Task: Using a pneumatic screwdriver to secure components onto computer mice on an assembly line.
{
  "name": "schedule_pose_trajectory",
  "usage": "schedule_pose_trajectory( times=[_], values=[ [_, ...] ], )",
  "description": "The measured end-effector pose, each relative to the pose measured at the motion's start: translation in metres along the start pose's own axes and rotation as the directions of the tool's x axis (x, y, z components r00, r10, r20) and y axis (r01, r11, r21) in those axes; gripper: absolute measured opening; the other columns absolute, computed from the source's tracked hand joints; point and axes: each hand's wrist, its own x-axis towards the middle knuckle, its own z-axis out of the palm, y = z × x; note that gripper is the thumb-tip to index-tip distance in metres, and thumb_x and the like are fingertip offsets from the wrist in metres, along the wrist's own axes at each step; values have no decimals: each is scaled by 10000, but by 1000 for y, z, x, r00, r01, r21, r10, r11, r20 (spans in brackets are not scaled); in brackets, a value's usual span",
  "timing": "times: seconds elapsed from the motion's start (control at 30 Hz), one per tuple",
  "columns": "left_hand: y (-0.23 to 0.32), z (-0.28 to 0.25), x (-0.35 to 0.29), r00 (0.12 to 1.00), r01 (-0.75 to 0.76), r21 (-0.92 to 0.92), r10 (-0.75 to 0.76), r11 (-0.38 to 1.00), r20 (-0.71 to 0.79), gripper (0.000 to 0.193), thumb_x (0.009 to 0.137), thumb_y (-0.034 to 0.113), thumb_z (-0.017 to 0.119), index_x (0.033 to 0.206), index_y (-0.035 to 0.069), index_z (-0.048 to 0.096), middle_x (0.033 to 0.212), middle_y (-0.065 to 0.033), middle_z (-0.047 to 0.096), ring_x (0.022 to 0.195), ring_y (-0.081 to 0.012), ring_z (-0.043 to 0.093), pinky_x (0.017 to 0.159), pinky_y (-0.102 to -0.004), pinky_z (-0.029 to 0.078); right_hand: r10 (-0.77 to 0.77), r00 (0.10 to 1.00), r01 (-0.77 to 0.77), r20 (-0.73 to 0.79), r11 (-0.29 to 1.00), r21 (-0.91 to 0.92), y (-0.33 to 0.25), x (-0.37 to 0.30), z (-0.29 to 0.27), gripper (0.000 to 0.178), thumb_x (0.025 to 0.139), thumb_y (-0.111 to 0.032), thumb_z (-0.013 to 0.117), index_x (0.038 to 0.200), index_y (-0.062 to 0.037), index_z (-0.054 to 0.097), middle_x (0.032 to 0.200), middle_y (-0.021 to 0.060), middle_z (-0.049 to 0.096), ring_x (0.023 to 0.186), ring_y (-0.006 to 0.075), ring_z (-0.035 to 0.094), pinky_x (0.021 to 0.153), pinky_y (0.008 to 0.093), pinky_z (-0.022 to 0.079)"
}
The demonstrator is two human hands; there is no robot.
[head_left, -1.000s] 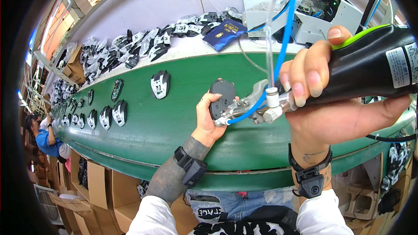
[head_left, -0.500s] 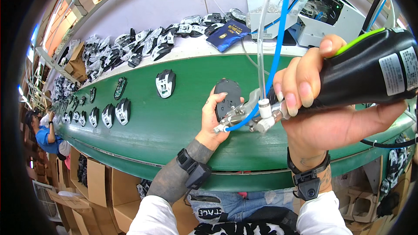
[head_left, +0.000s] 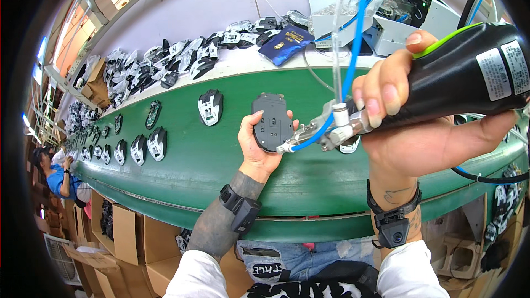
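My left hand grips a dark computer mouse by its sides, with its flat underside facing up. Several small holes show on that underside. My right hand is wrapped round a black power screwdriver with a green stripe, held almost level and pointing left. Its metal nozzle carries a blue air hose and a clear feed tube. In this view the nozzle's tip overlaps the mouse's lower right edge; whether it touches cannot be made out.
On the green conveyor belt lie black-and-white mouse shells and an open mouse base. Bagged mouse parts, a blue packet and a screw feeder line the back ledge. Cardboard boxes stand below; a person works far left.
The mouse has moved left and turned so its underside shows more fully. The screwdriver's nozzle now lies at its lower right edge instead of over its side. A mouse shell behind the nozzle now shows.
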Motion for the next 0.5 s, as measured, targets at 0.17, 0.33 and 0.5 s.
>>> schedule_pose_trajectory(
  times=[0.17, 0.33, 0.5],
  values=[
    [-1, 9, -6, 998, 4, -31, -2, 1000, 59, 505, 815, 292, 509, 1245, 31, 462, 1128, -136, 561, 954, -274, 591, 852, -473, 502, 0, 995, -5, -105, 999, -50, 5, -3, 4, 987, 615, -925, 378, 1042, -42, 485, 630, 48, 500, 502, 162, 470, 552, 277, 383],
    [-3, 10, -10, 997, 55, -83, -50, 995, 64, 515, 814, 294, 509, 1252, 28, 456, 1124, -138, 565, 950, -278, 593, 845, -474, 506, -22, 990, 13, -137, 998, -65, 7, -3, 6, 1007, 608, -934, 377, 1043, -32, 480, 628, 57, 500, 509, 162, 470, 551, 274, 381],
    [-2, -7, 2, 1000, -24, 156, 23, 988, 3, 388, 873, 278, 470, 1193, 60, 481, 1084, -139, 580, 931, -266, 613, 852, -445, 522, 41, 999, -42, -33, 999, -23, 2, 2, 3, 989, 687, -883, 354, 1091, 10, 489, 651, 63, 499, 523, 166, 461, 553, 288, 391]
  ],
)
